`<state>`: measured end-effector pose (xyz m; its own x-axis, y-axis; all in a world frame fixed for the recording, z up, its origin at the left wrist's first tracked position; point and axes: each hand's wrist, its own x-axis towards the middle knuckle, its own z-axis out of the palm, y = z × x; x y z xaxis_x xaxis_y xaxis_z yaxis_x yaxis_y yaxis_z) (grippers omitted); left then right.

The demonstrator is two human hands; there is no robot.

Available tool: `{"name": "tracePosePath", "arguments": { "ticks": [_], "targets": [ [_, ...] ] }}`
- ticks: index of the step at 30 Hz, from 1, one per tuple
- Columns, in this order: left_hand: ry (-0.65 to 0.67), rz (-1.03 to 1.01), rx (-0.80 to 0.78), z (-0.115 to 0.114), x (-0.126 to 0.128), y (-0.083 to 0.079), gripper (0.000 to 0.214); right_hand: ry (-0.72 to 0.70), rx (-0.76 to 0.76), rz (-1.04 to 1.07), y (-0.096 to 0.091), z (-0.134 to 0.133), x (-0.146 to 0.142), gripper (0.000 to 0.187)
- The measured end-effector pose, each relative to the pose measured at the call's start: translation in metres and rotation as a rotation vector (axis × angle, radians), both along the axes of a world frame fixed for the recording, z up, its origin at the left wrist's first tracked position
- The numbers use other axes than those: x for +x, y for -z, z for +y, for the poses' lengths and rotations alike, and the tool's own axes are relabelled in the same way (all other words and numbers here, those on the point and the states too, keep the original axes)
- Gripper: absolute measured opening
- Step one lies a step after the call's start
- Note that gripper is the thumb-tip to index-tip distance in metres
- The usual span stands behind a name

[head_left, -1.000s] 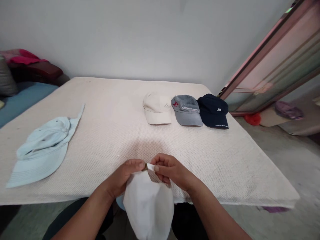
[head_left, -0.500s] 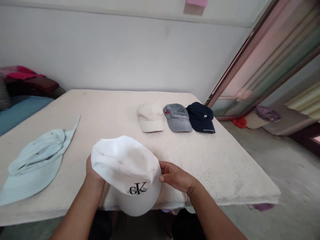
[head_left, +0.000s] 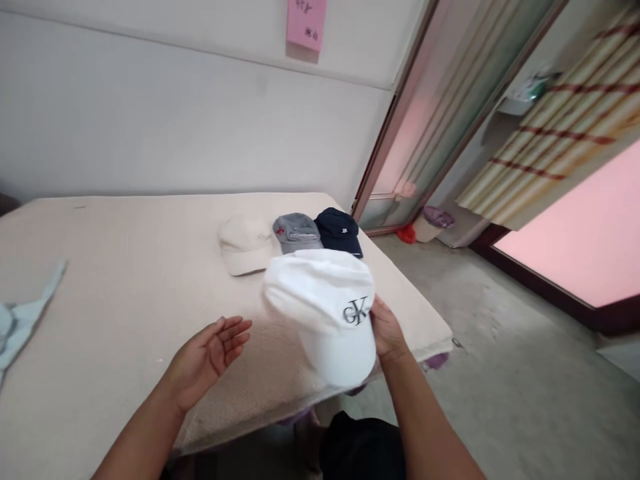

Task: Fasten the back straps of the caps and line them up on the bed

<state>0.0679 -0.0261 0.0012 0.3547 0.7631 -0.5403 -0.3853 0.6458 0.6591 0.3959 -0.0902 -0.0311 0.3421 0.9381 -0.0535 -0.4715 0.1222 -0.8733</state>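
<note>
My right hand [head_left: 386, 331] grips a white cap [head_left: 324, 308] with a black logo, holding it above the table's near right part. Its brim points toward me and down. My left hand [head_left: 209, 359] hovers open, palm up, left of the cap and apart from it. Farther back on the table lie three caps in a row: a cream cap [head_left: 243, 244], a grey cap [head_left: 296, 232] and a navy cap [head_left: 340, 229].
The table [head_left: 125, 293] is covered with a cream textured cloth. A light blue hat [head_left: 20, 320] lies at the left edge. A pink note [head_left: 306, 22] hangs on the wall. Sliding doors and bare floor [head_left: 505, 360] lie to the right.
The white cap has moved right and is now held by my right hand alone. My left hand has let go and opened. The view has swung right.
</note>
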Motion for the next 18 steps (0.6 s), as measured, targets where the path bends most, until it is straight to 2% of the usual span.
{"name": "tracePosePath", "arguments": {
  "ticks": [2, 4, 7, 14, 18],
  "targets": [
    [-0.011, 0.049, -0.009, -0.003, 0.003, 0.002, 0.02, 0.174, -0.068, -0.199, 0.008, -0.012, 0.037, 0.039],
    [-0.036, 0.078, -0.01, -0.005, 0.006, 0.005, 0.02, 0.345, -0.248, -0.51, 0.016, -0.022, 0.068, 0.044],
    [-0.047, 0.104, -0.015, -0.007, 0.011, 0.007, 0.019, 0.455, -0.365, -0.67, 0.021, -0.032, 0.097, 0.041],
    [-0.032, 0.127, -0.015, -0.005, 0.02, 0.014, 0.019, 0.579, -0.452, -0.879, 0.026, -0.031, 0.116, 0.038],
    [-0.056, 0.113, -0.02, -0.006, 0.019, 0.015, 0.018, 0.752, -0.536, -0.959, 0.025, -0.032, 0.117, 0.039]
  ]
}}
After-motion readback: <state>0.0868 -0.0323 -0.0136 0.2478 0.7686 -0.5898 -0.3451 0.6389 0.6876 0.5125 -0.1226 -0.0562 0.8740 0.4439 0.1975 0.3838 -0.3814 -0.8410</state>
